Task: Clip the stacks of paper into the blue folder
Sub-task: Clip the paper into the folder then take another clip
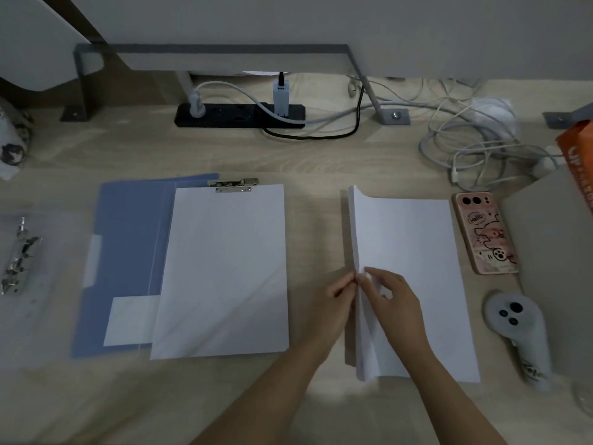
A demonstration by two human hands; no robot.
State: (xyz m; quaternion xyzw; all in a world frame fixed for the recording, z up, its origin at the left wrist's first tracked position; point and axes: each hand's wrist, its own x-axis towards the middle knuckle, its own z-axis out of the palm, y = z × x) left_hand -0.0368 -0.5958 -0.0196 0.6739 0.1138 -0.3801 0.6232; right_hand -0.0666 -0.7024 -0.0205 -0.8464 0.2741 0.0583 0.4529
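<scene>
The blue folder [128,239] lies open on the desk left of centre. A white paper stack [224,268] rests on its right half, its top edge under the metal clip [233,184]. A second white paper stack [414,271] lies to the right, its left edge lifted off the desk. My left hand [333,303] pinches that lifted left edge from the outside. My right hand [391,297] grips the same edge from on top, fingers on the sheets.
A clear folder with a metal binder mechanism [19,255] lies at the far left. A phone in a pink case [486,232] and a white controller [519,335] sit right of the loose stack. A black power strip [239,115] and tangled cables [475,149] lie behind.
</scene>
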